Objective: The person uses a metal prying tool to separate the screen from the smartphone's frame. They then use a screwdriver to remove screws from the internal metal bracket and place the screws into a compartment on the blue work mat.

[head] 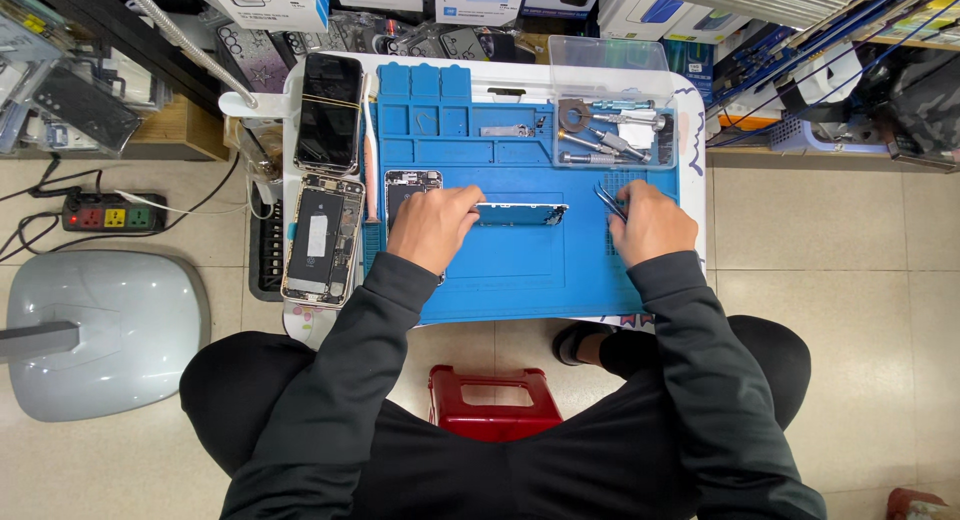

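A long, thin silver phone part is held at its left end by the left hand, at the centre of the blue rubber work mat. Slim metal tweezers are pinched in the right hand. An opened phone body lies at left, partly beside a clear plastic tool tray at upper right; another phone is half hidden behind the left hand.

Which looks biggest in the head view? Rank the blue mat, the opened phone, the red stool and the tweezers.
1. blue mat
2. red stool, partly hidden by the person, so unsure against the phone
3. opened phone
4. tweezers, in the right hand
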